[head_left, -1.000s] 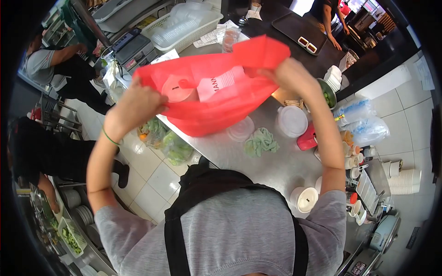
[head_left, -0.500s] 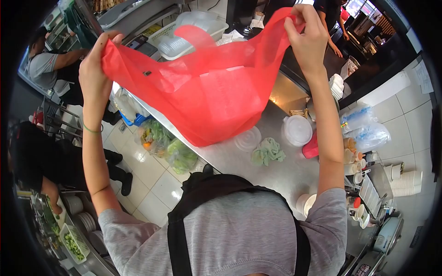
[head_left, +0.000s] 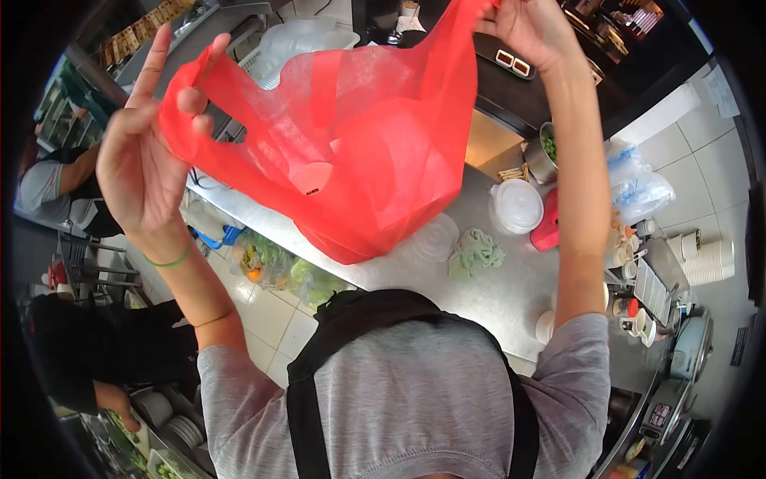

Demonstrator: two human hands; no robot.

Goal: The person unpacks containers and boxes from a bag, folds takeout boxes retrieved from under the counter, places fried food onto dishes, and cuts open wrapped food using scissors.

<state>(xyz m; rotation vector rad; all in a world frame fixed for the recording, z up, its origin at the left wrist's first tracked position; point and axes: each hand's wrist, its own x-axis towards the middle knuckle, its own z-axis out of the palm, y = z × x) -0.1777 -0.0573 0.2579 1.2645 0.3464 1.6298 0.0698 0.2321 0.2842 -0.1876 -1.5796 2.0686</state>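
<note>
- A shiny grey metal worktop (head_left: 511,281) is stretching below me.
- My left hand (head_left: 152,156) is gripping a red, translucent fabric bag (head_left: 391,164) over the worktop.
- My right hand (head_left: 536,36) is pinching its opposite upper end.

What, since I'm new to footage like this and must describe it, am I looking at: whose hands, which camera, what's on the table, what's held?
There is no machine: a person works bare-handed. One head-worn camera looks forward and down, so their grey shirt and black apron straps show below. The left hand and right hand hold up a red bag by its top. A round shape shows through it, too veiled to name. On the metal table are a crumpled green cloth and a white tub.
</note>
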